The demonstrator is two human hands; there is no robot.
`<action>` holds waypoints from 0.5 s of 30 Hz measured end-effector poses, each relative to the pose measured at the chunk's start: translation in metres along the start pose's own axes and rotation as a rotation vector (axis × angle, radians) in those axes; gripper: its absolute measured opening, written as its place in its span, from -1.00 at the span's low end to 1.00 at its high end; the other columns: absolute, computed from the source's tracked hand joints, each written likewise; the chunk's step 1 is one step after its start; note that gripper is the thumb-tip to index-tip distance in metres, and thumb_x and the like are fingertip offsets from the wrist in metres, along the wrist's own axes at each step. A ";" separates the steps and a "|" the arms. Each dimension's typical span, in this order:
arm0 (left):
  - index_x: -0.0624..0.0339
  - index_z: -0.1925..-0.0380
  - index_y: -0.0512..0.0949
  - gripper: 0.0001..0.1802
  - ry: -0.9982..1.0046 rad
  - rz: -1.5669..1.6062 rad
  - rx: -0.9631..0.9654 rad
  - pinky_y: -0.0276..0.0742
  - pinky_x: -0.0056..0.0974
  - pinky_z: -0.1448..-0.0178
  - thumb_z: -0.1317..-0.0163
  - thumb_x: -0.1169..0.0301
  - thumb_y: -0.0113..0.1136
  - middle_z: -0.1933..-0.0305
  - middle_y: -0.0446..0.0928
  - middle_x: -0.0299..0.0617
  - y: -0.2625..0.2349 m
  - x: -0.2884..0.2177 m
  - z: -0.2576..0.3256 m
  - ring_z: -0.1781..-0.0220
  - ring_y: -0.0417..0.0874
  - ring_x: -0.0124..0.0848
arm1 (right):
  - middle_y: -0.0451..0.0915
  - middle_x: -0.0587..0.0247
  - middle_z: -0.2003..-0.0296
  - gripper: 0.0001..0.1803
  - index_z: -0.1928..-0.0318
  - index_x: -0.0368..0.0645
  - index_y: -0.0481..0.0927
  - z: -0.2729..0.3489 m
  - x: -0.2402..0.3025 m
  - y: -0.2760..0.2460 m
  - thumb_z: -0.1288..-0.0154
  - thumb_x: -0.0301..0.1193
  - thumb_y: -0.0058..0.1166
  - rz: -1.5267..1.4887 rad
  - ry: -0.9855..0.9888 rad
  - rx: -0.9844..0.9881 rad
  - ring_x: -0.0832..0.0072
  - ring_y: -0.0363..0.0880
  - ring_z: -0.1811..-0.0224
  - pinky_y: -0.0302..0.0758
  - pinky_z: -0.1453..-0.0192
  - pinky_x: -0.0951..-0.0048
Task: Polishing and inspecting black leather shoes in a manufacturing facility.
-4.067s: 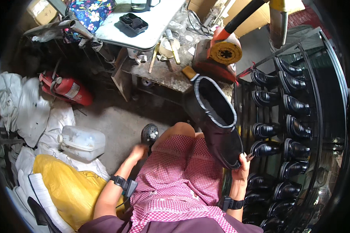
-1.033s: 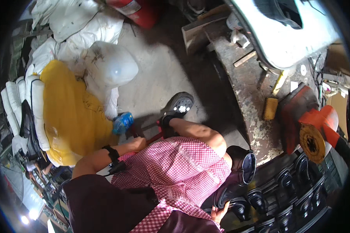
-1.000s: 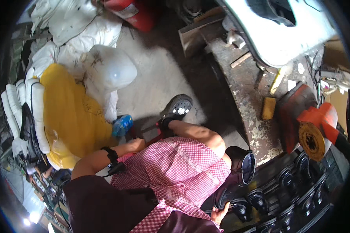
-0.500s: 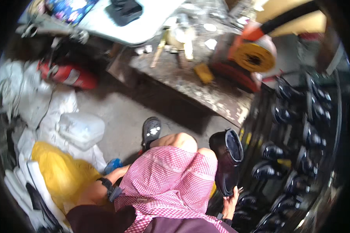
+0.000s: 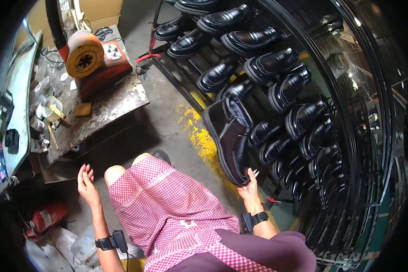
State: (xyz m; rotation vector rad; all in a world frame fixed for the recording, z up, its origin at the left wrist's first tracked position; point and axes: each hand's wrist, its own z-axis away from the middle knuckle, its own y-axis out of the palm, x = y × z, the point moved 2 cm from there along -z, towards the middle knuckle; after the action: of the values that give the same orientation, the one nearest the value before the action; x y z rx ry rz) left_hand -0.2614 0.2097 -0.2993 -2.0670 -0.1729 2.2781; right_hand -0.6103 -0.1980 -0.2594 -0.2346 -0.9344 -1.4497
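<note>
A black ankle boot (image 5: pixel 231 143) hangs out in front of me on the right, its shaft opening pointing away from me. My right hand (image 5: pixel 249 187) pinches it at the toe end, thumb against the side, with the wrist near my body. On the left, my left hand (image 5: pixel 89 187) is raised in the air beside my knee, fingers loosely curled and apart, nothing in it. Just beyond the held boot, rows of shiny black shoes (image 5: pixel 263 65) sit on a black metal rack (image 5: pixel 179 84).
A worn workbench (image 5: pixel 118 102) at the left carries an orange machine with a yellow wheel (image 5: pixel 85 56), a sponge-like yellow block (image 5: pixel 83 109) and small containers. A red fire extinguisher (image 5: pixel 50 216) lies low left near clear plastic. Yellow paint (image 5: pixel 201 140) marks the floor beside the rack.
My view has swung right toward the rack. The boot, still in my right hand, is now farther forward beside the shelved shoes. My left hand has lifted from beside my lap.
</note>
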 end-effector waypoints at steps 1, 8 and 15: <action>0.24 -0.04 0.40 -0.66 0.070 0.022 0.029 0.42 -0.38 0.03 -0.36 0.34 -0.19 0.03 0.51 -0.13 0.016 -0.023 0.000 0.09 0.55 -0.41 | 0.50 0.43 0.65 -0.69 0.35 -0.07 0.52 0.007 -0.004 -0.003 -0.23 -0.09 -0.02 -0.058 0.005 0.004 0.70 0.09 0.91 0.05 0.84 0.70; 0.24 0.16 0.53 -0.76 0.174 -0.403 0.280 0.49 -0.34 0.11 -0.24 0.43 -0.05 0.24 0.60 -0.10 0.084 -0.053 0.017 0.20 0.62 -0.36 | 0.40 0.49 0.71 -0.68 0.47 0.06 0.48 -0.003 -0.013 -0.003 -0.13 0.00 0.08 -0.113 -0.197 -0.181 0.67 0.07 0.89 0.02 0.79 0.65; 0.23 0.28 0.57 -0.81 0.359 -0.571 0.200 0.52 -0.26 0.22 -0.15 0.42 0.03 0.37 0.60 -0.07 0.081 -0.056 0.018 0.32 0.64 -0.21 | 0.30 0.42 0.66 -0.50 0.29 -0.10 0.43 -0.069 0.013 0.064 0.08 -0.02 0.30 -0.146 -0.451 -0.526 0.65 0.11 0.80 0.09 0.73 0.59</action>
State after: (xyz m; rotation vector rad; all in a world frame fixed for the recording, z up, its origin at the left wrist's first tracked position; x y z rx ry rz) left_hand -0.2715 0.1220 -0.2527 -1.9560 -0.4284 1.5133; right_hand -0.5271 -0.2424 -0.2707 -0.9279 -0.9204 -1.8022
